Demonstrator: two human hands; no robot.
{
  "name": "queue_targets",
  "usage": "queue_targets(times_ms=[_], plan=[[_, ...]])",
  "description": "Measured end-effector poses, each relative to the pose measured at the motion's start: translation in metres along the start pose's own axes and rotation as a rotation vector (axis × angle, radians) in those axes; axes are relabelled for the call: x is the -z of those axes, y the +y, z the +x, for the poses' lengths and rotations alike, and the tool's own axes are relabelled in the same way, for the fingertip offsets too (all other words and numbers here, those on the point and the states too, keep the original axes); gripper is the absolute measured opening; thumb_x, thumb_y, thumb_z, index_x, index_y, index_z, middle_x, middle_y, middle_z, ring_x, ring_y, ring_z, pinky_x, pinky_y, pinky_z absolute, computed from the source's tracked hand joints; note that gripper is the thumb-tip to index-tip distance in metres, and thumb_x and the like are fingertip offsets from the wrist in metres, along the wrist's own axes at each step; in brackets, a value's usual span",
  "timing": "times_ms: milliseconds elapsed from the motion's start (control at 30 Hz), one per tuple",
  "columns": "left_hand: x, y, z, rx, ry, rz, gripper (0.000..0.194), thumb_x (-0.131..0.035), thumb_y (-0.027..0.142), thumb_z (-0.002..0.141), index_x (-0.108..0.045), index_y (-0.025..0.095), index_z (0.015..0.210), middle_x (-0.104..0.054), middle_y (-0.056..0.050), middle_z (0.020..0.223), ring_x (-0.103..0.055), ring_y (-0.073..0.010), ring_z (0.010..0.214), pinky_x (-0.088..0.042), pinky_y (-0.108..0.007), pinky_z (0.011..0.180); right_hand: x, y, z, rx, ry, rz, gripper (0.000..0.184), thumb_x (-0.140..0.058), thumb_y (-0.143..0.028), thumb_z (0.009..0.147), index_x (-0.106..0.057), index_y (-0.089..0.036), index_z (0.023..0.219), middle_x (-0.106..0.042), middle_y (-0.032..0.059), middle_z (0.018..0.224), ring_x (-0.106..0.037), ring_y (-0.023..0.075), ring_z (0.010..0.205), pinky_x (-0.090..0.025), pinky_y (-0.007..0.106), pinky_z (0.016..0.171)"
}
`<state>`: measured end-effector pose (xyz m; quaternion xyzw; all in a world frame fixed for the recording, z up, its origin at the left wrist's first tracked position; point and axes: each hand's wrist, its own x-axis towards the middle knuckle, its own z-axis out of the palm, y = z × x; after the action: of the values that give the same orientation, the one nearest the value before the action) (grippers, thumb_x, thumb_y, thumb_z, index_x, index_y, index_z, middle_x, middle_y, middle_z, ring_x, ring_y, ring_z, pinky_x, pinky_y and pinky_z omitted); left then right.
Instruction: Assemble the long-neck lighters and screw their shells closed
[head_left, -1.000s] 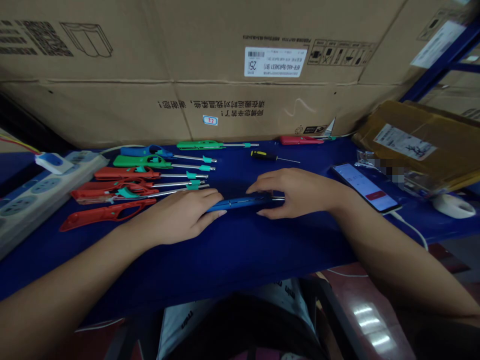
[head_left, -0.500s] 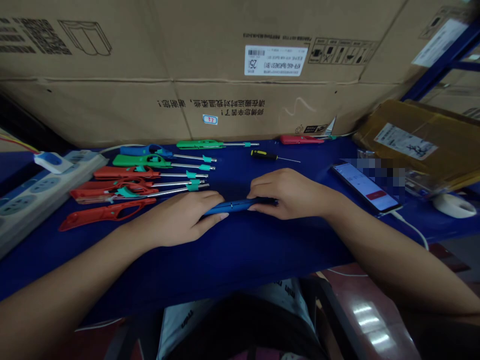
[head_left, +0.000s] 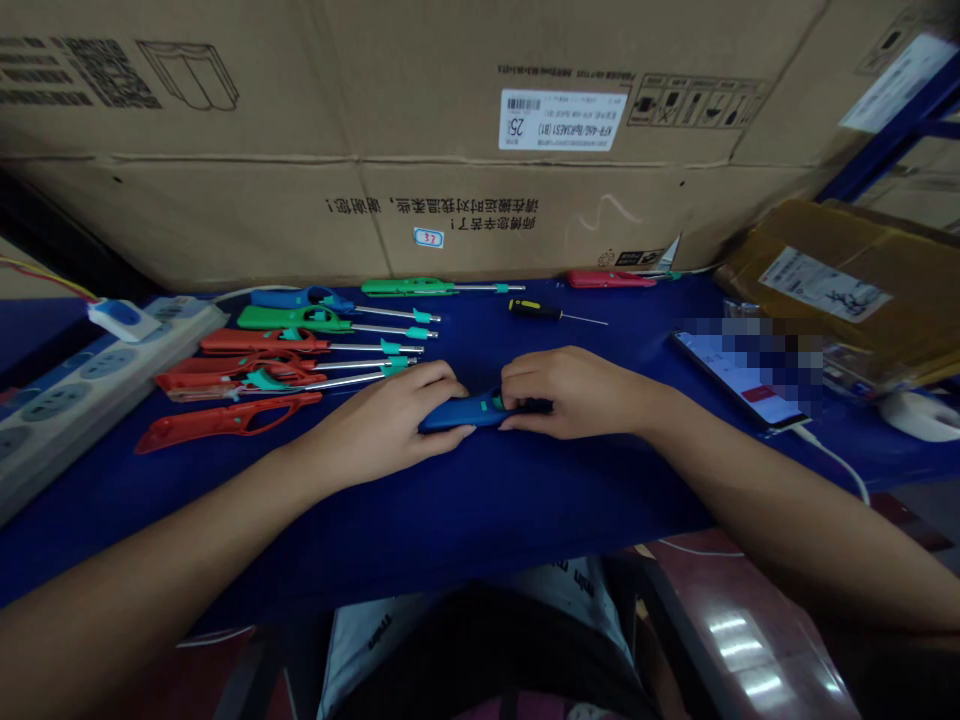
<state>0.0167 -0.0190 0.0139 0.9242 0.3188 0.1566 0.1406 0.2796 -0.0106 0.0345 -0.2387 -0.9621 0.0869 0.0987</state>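
Note:
A blue lighter body [head_left: 466, 411] with a green trigger lies low over the blue tabletop between my two hands. My left hand [head_left: 409, 415] is closed around its left end, thumb along the near side. At the other end, around the trigger opening, my right hand [head_left: 566, 393] grips it with bent fingers. Part of the lighter is hidden under the fingers. To the left lie several long-necked lighters: a blue one [head_left: 300, 299], a green one [head_left: 292, 318] and red ones [head_left: 259, 341]. A red lighter shell [head_left: 176, 427] without a metal tube lies nearest my left forearm.
Behind stands a large cardboard box [head_left: 420, 120]. A black-yellow screwdriver [head_left: 535, 309], a green lighter [head_left: 409, 287] and a red lighter [head_left: 611, 279] lie along the back. A power strip [head_left: 112, 365] is left; a phone [head_left: 742, 380], tape roll [head_left: 919, 415] and wrapped parcel [head_left: 840, 285] are right.
The blue lighter has been turned in my hands, so its broad side and green parts now show. Both hands stay on it. The whole view has shifted slightly.

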Motion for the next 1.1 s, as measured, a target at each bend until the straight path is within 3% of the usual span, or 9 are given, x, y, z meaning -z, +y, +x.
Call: queue_targets(times_ms=[400,533,633,767,900,1067,1100], plan=[[-0.01,-0.001,0.005,0.089,0.149,-0.172,0.02,-0.07,0.033,0.084,-0.07,0.018,0.098,-0.062,-0.003,0.092,-0.064,-0.0176,0.084,-0.049,-0.03,0.081,0.005,0.003,-0.003,0.067,0.164,-0.123,0.022,-0.057,-0.032,0.1,-0.07,-0.015,0.096,-0.072,0.0067,0.092,-0.061,0.0198,0.087,-0.046,0.03,0.076],[-0.01,-0.002,0.005,0.13,0.138,-0.17,0.023,-0.071,0.038,0.083,-0.067,0.019,0.095,-0.063,-0.002,0.091,-0.064,-0.0189,0.085,-0.049,-0.032,0.08,0.012,0.012,-0.006,-0.048,0.234,-0.176,0.023,-0.056,-0.032,0.1,-0.072,-0.016,0.094,-0.073,0.0066,0.092,-0.061,0.0208,0.09,-0.046,0.031,0.08],[-0.01,-0.003,0.005,0.195,0.141,-0.206,0.035,-0.074,0.041,0.08,-0.063,0.02,0.105,-0.065,-0.001,0.09,-0.064,-0.0186,0.081,-0.05,-0.032,0.076,0.014,0.025,-0.008,-0.182,0.259,-0.214,0.024,-0.054,-0.03,0.101,-0.072,-0.016,0.092,-0.072,0.0074,0.091,-0.062,0.0213,0.089,-0.045,0.031,0.079],[-0.011,-0.007,0.004,0.236,0.135,-0.293,0.06,-0.076,0.044,0.078,-0.053,0.021,0.128,-0.068,0.0,0.092,-0.065,-0.0176,0.078,-0.053,-0.033,0.076,0.011,0.041,-0.011,-0.317,0.196,-0.216,0.02,-0.057,-0.028,0.098,-0.072,-0.018,0.09,-0.072,0.0065,0.091,-0.063,0.0207,0.085,-0.042,0.03,0.072],[-0.009,-0.01,0.002,0.227,0.124,-0.261,0.065,-0.075,0.045,0.079,-0.052,0.021,0.134,-0.069,-0.002,0.096,-0.065,-0.0177,0.081,-0.054,-0.035,0.08,0.007,0.051,-0.013,-0.404,0.106,-0.202,0.016,-0.058,-0.026,0.095,-0.072,-0.02,0.093,-0.072,0.0059,0.097,-0.063,0.021,0.085,-0.041,0.03,0.067],[0.0,0.001,0.0,0.124,0.174,-0.137,0.057,-0.075,0.043,0.081,-0.058,0.022,0.13,-0.065,-0.006,0.113,-0.063,-0.0212,0.1,-0.052,-0.038,0.094,0.015,0.036,-0.016,-0.274,0.342,-0.177,0.018,-0.053,-0.022,0.096,-0.069,-0.016,0.1,-0.067,0.0122,0.102,-0.061,0.0251,0.098,-0.047,0.037,0.088],[0.001,0.006,0.001,0.1,0.177,-0.12,0.05,-0.073,0.041,0.083,-0.06,0.022,0.128,-0.064,-0.006,0.117,-0.062,-0.0219,0.104,-0.051,-0.039,0.098,0.017,0.029,-0.017,-0.226,0.321,-0.14,0.016,-0.053,-0.021,0.095,-0.069,-0.017,0.099,-0.067,0.011,0.099,-0.062,0.0244,0.096,-0.047,0.037,0.089]])
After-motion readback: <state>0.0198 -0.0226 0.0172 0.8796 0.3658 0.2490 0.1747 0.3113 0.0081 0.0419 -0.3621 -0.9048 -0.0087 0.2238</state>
